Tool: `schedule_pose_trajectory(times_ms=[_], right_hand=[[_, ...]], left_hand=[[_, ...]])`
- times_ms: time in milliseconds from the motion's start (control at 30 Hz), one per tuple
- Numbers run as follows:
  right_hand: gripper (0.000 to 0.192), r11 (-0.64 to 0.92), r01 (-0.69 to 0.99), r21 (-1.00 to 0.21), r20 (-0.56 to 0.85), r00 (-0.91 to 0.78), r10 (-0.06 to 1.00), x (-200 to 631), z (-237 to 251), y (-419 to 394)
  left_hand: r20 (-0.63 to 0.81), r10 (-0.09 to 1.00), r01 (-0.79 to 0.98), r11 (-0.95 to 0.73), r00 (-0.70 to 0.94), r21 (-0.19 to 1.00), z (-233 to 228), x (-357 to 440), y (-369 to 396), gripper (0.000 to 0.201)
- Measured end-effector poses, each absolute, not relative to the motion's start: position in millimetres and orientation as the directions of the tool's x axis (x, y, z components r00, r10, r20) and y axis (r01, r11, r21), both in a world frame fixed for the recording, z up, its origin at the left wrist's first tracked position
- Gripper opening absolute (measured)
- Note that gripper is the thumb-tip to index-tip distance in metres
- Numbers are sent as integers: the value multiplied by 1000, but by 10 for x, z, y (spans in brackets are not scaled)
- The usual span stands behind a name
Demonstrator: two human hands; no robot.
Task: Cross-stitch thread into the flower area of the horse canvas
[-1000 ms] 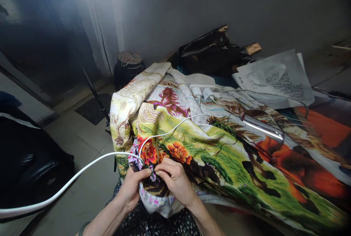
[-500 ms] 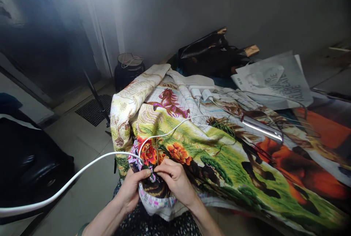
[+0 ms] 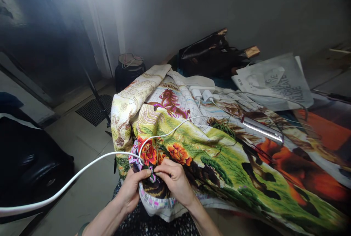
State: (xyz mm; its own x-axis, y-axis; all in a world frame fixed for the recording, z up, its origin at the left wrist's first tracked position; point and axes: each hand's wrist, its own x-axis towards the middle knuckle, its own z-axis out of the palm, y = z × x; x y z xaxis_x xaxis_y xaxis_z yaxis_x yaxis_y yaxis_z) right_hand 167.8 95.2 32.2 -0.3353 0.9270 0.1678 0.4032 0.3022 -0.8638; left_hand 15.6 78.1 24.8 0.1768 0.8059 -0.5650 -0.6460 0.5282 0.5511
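A large cross-stitch canvas (image 3: 208, 148) with horses, orange flowers and green ground is spread over a table and falls into my lap. My left hand (image 3: 131, 188) pinches the folded near edge of the canvas beside the flowers. My right hand (image 3: 175, 181) rests on the same fold with thumb and forefinger pressed together, as if on a needle, which is too small to see. Green thread (image 3: 155, 148) loops up from the spot between my hands. A white cable (image 3: 82, 172) runs from the left across the cloth just above my left hand.
White chargers (image 3: 203, 94) and a bunch of green thread (image 3: 223, 124) lie on the canvas, with a lit light bar (image 3: 261, 130) to the right. A black bag (image 3: 214, 55) and printed paper bag (image 3: 276, 82) sit behind. A dark jar (image 3: 128, 69) and a black bag (image 3: 27, 163) stand on the floor at left.
Hands and cloth hold the same pose; only the view shifts slightly.
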Motion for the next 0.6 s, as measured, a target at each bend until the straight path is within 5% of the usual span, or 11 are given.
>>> schedule_pose_trajectory(times_ms=[200, 433, 600], right_hand=[[24, 338, 581, -740, 218, -268, 938, 1557, 423, 783], [27, 447, 777, -444, 316, -331, 889, 1383, 395, 743], [24, 481, 454, -750, 364, -325, 873, 1704, 651, 561]], left_hand=[[-539, 829, -625, 501, 149, 599, 246, 165, 761, 26], [-497, 851, -621, 485, 171, 616, 264, 169, 744, 30], [-494, 851, -643, 482, 180, 596, 280, 182, 751, 31]])
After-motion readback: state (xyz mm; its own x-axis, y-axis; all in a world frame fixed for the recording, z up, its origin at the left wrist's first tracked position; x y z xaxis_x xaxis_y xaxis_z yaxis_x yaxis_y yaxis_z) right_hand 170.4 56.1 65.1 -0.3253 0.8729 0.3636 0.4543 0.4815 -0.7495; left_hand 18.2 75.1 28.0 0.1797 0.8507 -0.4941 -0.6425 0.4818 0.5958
